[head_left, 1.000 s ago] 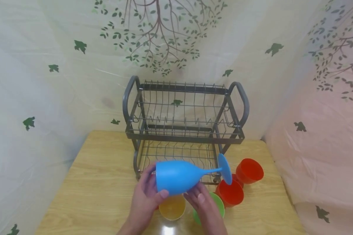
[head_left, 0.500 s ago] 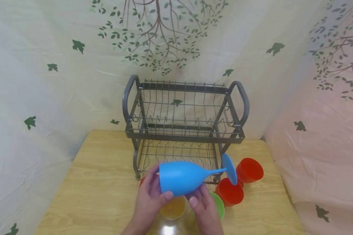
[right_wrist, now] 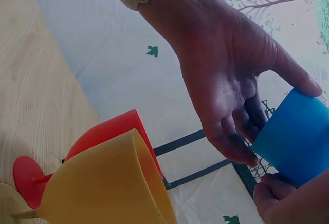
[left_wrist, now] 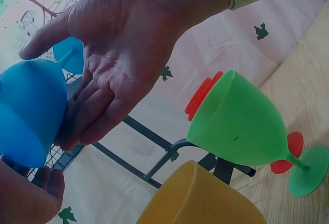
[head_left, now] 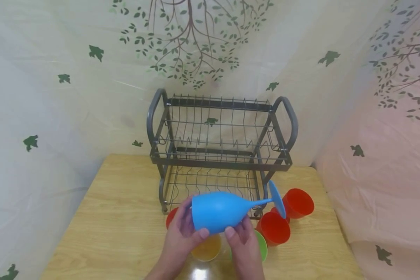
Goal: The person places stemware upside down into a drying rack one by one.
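Observation:
A blue plastic goblet (head_left: 218,212) is held on its side above the table, its mouth to the left and its stem and foot to the right. My left hand (head_left: 180,241) grips the bowl near the rim, thumb in front and fingers behind. Lower on the same bowl, my right hand (head_left: 245,245) holds it between thumb and fingers. In the right wrist view the left thumb lies over the blue bowl (right_wrist: 300,136). Beneath the hands stand a yellow goblet (head_left: 207,249) and a green goblet (head_left: 261,245), both partly hidden.
Just behind the hands stands a black two-tier dish rack (head_left: 220,165). Two red goblets (head_left: 273,230) are at the right, and another red goblet (head_left: 171,218) shows beside the left hand. A printed curtain (head_left: 73,116) closes off the wooden table (head_left: 119,202) behind and at the sides.
Both hands have shifted the blue goblet slightly to the right. The right thumb has come in against the bowl's near side. More of the red goblet at the left now shows.

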`<state>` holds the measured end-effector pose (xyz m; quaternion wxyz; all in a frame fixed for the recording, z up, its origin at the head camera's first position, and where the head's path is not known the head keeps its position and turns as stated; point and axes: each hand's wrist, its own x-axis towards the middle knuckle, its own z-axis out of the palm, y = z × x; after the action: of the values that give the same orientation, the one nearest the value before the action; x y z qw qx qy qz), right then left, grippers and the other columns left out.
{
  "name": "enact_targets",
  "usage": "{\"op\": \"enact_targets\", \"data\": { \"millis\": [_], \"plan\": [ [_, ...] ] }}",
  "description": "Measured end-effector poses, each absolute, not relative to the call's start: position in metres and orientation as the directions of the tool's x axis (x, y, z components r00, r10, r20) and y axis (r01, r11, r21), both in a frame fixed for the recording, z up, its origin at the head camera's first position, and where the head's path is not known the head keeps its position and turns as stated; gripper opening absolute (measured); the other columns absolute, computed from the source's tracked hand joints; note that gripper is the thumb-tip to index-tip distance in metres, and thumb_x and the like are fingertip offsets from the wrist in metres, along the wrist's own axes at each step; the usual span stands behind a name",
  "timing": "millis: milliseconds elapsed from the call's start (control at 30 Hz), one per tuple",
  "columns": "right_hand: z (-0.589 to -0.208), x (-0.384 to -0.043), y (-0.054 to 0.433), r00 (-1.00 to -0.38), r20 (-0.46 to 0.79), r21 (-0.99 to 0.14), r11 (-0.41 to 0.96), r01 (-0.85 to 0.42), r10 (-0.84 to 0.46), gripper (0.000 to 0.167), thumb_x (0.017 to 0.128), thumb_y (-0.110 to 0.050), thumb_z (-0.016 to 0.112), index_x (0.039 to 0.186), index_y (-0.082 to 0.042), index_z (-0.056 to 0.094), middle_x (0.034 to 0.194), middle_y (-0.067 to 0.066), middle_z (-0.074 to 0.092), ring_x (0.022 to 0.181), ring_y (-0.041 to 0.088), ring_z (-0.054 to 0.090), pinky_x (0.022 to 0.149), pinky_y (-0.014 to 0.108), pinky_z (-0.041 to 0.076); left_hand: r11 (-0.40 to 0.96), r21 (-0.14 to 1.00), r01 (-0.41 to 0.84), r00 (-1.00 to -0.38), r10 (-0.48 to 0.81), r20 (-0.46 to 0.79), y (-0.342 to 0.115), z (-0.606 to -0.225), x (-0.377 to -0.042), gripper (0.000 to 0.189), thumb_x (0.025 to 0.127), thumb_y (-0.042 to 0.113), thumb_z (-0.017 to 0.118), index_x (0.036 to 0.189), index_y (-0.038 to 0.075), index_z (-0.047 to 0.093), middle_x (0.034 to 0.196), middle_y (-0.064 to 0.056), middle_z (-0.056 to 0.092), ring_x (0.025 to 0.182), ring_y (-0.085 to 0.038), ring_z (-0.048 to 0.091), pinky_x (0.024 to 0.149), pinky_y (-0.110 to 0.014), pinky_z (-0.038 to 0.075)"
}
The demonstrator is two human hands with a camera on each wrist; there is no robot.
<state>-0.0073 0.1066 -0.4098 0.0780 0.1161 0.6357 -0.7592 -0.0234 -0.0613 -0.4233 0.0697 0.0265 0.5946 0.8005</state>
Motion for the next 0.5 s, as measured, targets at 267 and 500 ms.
{"op": "enact_targets", "data": {
  "millis": [267, 500],
  "plan": [
    [-0.419, -0.01, 0.117, -0.969, -0.248, -0.952, -0.186, 0.244, -0.002, 0.089, 0.104, -0.034, 0.061, 0.165, -0.003, 0.004, 0.168, 0.022, 0.024, 0.152, 0.041, 0.028, 0.117, 0.053, 0.033, -0.291, 0.952, -0.098, -0.981, 0.189, -0.043, -0.056, -0.43, -0.024, 0.086, 0.089, 0.023, 0.08, 0.16, 0.019, 0.032, 0.161, -0.011, 0.041, 0.148, -0.039, 0.039, 0.11, -0.038, 0.047],
    [-0.426, -0.013, 0.133, -0.975, -0.218, -0.971, -0.115, 0.211, 0.049, 0.089, 0.101, -0.032, 0.067, 0.166, -0.006, 0.012, 0.166, 0.022, 0.03, 0.148, 0.043, 0.036, 0.11, 0.048, 0.044, -0.271, 0.961, 0.05, -0.974, 0.199, 0.106, -0.057, -0.443, -0.025, 0.083, 0.093, 0.014, 0.073, 0.163, 0.021, 0.029, 0.168, -0.003, 0.03, 0.154, -0.025, 0.031, 0.116, -0.026, 0.037]
  ]
}}
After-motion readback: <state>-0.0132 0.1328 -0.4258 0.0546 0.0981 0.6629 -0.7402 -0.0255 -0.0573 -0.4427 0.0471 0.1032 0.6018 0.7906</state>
